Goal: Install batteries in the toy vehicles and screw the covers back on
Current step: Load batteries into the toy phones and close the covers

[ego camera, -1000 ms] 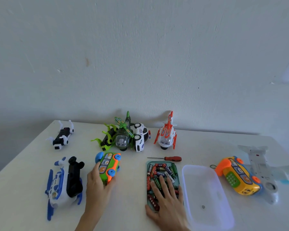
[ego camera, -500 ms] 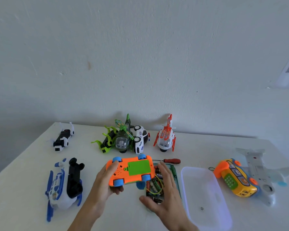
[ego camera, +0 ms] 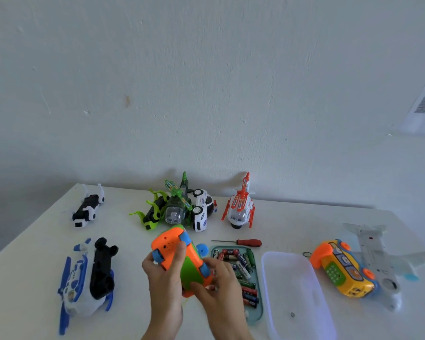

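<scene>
I hold an orange and green toy bus (ego camera: 179,258) with blue wheels upside down above the table, its green battery cover facing up. My left hand (ego camera: 163,278) grips its left side, thumb across the underside. My right hand (ego camera: 219,285) grips the near right end by a wheel. A teal tray (ego camera: 258,312) of several batteries (ego camera: 243,268) lies just right of my hands. A red-handled screwdriver (ego camera: 241,242) lies beyond the tray.
A clear plastic lid (ego camera: 295,290) with a small screw (ego camera: 292,314) on it lies right of the tray. Other toys: a blue-white helicopter (ego camera: 84,278), a black-white plane (ego camera: 87,208), a green helicopter (ego camera: 174,207), a police car (ego camera: 203,209), an orange helicopter (ego camera: 239,207), a yellow phone bus (ego camera: 341,268), a grey plane (ego camera: 378,258).
My left hand lifted the bus off the table and turned it over. My right hand left the battery tray and took hold of the bus, which has since swung from crosswise to lengthwise.
</scene>
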A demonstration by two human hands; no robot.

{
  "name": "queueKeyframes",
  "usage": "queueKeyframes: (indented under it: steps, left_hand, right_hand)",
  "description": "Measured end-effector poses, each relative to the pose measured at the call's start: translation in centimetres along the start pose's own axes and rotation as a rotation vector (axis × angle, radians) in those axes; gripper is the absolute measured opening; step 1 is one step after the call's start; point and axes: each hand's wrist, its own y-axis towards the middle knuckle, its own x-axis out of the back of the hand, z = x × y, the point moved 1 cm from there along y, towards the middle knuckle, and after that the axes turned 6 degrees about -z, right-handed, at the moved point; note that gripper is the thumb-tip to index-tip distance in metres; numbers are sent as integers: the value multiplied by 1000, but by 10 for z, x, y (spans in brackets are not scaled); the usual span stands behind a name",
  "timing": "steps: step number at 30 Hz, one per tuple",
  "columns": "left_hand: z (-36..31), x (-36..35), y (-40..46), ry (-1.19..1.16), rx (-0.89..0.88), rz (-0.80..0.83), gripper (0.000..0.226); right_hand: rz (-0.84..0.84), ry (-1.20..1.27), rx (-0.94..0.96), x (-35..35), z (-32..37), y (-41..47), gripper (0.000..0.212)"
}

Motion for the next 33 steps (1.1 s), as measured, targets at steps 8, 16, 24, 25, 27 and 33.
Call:
queueKeyframes:
  steps: [8,16,24,25,27,33]
  left_hand:
    - [3,9,24,308,-139,14,54]
    - [-6,33,42,787,-313,176,76]
    - [4,46,52,1132,-371,343,77]
    - [7,46,52,1148,-384,356,78]
    - [11,46,50,1154,-415,366,79]
    - [24,48,50,1123,-587,335,79]
  right_hand:
    - [311,-301,218,23,11,33,44]
    - [254,-1040,10,97,-47,152,32]
    - [412,-1202,18,103,-58,169,24]
    - [407,-1179,19,105,-56,169,24]
    - [346,-1075,26,110,-48,167,17]
    - [-7,-443,118,119,8,122,8]
